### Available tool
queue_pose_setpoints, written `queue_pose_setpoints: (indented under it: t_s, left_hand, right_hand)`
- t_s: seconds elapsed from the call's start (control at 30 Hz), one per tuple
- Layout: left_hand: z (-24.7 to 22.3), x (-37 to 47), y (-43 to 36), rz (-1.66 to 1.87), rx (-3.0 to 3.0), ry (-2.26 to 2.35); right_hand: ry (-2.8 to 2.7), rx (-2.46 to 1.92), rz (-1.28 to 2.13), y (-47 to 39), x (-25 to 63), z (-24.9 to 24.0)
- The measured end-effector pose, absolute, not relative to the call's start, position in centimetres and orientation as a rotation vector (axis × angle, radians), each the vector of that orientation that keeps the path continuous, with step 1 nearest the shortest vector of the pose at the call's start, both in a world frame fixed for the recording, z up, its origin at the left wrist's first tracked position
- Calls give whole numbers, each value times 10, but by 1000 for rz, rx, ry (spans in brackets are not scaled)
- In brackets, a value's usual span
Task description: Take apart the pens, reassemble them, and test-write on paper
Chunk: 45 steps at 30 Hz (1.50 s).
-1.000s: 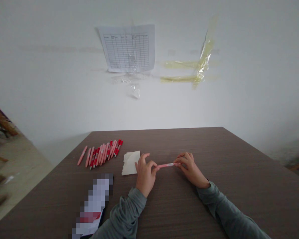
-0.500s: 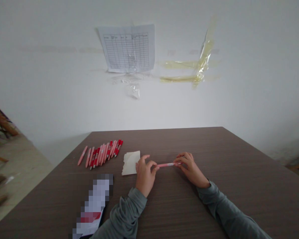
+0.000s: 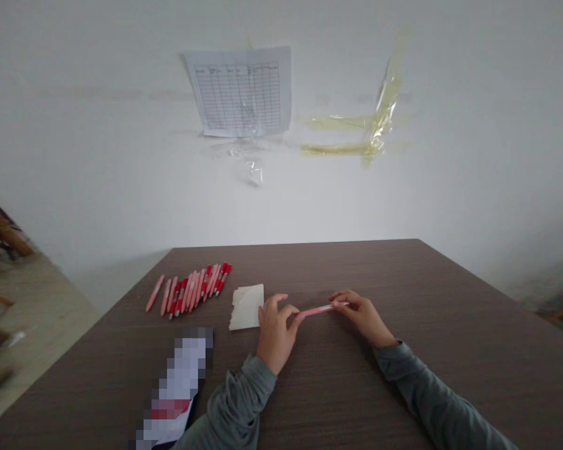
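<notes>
A slim pink pen (image 3: pixel 318 310) lies level between my two hands, just above the brown table (image 3: pixel 338 387). My left hand (image 3: pixel 278 328) pinches its left end between thumb and fingers, with one finger raised. At the other end, my right hand (image 3: pixel 360 315) grips the pen with bent fingers. Beside the left hand is a torn piece of cream paper (image 3: pixel 246 307), partly behind its fingers. Farther left, a row of several pink and red pens (image 3: pixel 192 290) lies side by side on the table.
A pixelated flat packet (image 3: pixel 178 381) with a red patch lies by my left forearm. White wall rises behind the table, carrying a taped printed sheet (image 3: pixel 241 94) and strips of yellowed tape (image 3: pixel 380 125). Floor and wooden pieces (image 3: pixel 2 228) show past the left edge.
The right end of the pen has tilted slightly upward, and my right hand has shifted a little right along it. My left hand keeps its pinch, moved slightly to the right.
</notes>
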State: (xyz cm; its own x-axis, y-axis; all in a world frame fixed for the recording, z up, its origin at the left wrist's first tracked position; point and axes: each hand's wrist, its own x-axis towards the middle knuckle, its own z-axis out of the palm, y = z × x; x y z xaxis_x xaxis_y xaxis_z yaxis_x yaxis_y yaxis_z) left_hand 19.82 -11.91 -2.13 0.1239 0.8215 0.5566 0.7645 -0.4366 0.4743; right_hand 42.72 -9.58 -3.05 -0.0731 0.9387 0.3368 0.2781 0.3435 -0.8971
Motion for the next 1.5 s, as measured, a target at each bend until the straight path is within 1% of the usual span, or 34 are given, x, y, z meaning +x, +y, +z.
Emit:
queue_pose_setpoints:
  t_s: [0.33, 0.6, 0.83, 1.03, 1.2, 1.5]
  left_hand:
    - [-22, 199, -121, 1025, 2299, 1674]
    - [-15, 203, -129, 779, 2298, 1759]
    - [-28, 199, -129, 435, 2360, 1854]
    - [-33, 197, -130, 322, 2487, 1855]
    - [-35, 197, -131, 309, 2531, 1857]
    - [-35, 198, -132, 304, 2510, 1862]
  right_hand:
    - [-1376, -1072, 991, -97, 428, -29]
    - [-824, -706, 1416, -98, 426, -25]
    - [-605, -535, 1548, -96, 434, -22]
    - [-491, -339, 1714, -99, 440, -15]
    - [-484, -309, 1738, -105, 442, -7]
    - [-525, -308, 1698, -101, 446, -13]
